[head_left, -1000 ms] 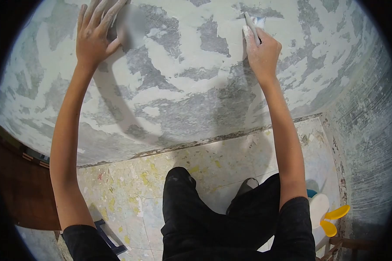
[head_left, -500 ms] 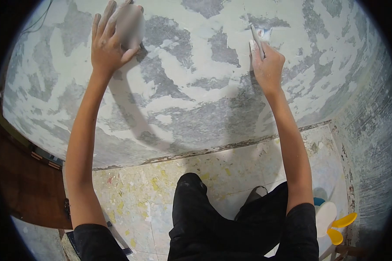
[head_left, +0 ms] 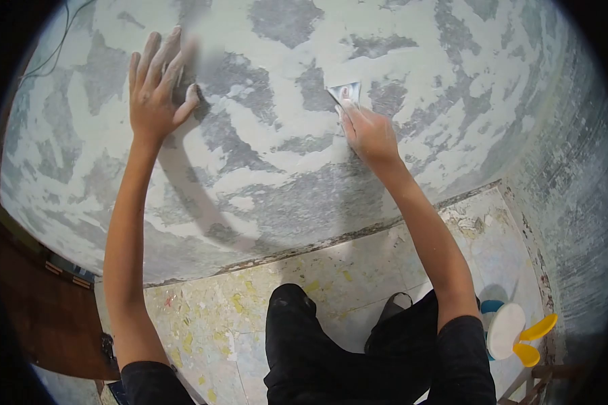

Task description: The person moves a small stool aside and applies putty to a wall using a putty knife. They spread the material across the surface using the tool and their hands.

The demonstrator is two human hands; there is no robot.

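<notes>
My right hand (head_left: 370, 133) grips a putty knife (head_left: 346, 92) from below. Its metal blade points up and lies at the wall (head_left: 287, 162), beside a bare grey patch; the handle is mostly hidden in my fingers. To the left, my left hand (head_left: 157, 101) rests with spread fingers on the same wall, or just off it. White dust coats those fingertips, and a blurred spot covers part of the area beside them. Patchy white filler and rough grey areas make up the wall surface.
Paint flakes litter the tiled floor (head_left: 250, 354) below the wall. A white stool-like object with yellow parts (head_left: 507, 331) stands at lower right. Brown wooden furniture (head_left: 47, 317) is at lower left. A thin cable (head_left: 62, 44) hangs at upper left, and a side wall (head_left: 567, 182) rises at right.
My right hand has brought the putty knife leftward and down along the wall, and its blade face now shows more. My left hand stays spread at the wall; the view has shifted slightly.
</notes>
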